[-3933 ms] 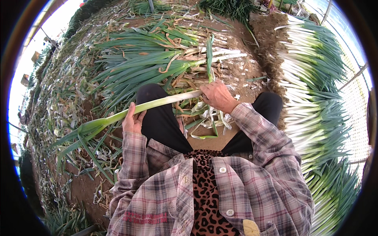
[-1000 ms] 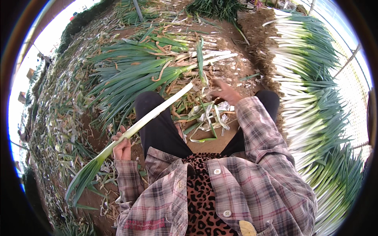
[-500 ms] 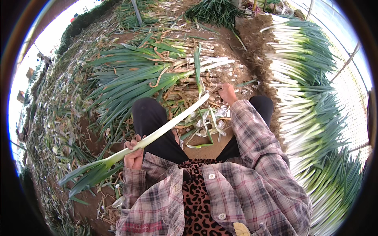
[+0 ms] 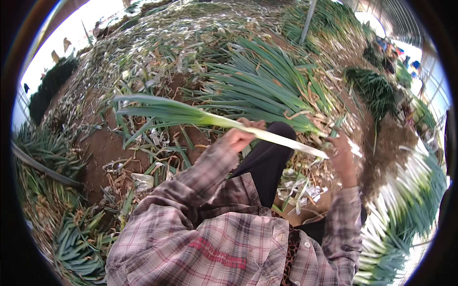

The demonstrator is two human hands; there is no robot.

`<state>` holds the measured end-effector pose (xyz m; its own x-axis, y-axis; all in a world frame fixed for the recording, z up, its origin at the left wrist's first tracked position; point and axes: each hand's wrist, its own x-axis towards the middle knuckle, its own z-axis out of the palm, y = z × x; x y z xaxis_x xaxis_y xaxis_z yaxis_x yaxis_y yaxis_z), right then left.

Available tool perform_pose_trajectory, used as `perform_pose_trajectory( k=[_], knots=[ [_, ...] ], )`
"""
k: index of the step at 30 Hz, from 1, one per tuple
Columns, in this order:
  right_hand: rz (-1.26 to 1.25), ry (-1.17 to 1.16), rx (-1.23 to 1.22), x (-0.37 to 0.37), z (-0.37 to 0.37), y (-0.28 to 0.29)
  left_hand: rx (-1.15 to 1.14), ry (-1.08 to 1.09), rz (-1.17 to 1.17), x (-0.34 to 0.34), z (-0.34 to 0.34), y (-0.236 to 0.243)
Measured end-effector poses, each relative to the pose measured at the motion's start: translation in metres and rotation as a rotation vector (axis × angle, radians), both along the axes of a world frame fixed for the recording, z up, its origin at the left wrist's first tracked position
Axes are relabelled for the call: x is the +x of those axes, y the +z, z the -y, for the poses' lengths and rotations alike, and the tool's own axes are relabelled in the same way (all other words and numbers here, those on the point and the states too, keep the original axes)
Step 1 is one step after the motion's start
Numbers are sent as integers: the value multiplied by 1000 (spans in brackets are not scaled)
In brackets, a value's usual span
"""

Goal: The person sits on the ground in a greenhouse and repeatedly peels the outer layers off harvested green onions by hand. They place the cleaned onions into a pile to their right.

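A long green onion lies slantwise across my front, its white shaft bare and its green leaves fanning to the left. My left hand is closed around it where the white turns green. Close to the root end is my right hand, smeared by motion; whether its fingers hold anything is unclear. Beyond my knee, a heap of untrimmed green onions with dry brown leaves lies on the ground. Peeled scraps are scattered between my legs.
A long row of cleaned green onions runs along my right. Leaf litter covers the ground at the far left. A thin post stands behind the heap, and a dark green bundle lies at the far right.
My view has swung to the left. My left hand has raised the leafy end, so the onion now slopes down toward its root end on the right. My right hand stays near that end.
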<state>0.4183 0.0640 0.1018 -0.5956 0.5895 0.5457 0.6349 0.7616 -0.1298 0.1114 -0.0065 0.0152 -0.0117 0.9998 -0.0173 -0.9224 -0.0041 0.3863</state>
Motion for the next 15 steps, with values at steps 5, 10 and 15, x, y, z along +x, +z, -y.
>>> perform_pose_trajectory(
  k=[5,10,15],
  knots=[
    [139,-40,-100,-58,35,13,134,-138,95,47,-30,28],
    [-87,-11,-3,-26,23,10,54,-100,199,55,-39,38],
    [-47,-150,53,33,25,35,-241,219,270,10,-44,30]
  ],
)
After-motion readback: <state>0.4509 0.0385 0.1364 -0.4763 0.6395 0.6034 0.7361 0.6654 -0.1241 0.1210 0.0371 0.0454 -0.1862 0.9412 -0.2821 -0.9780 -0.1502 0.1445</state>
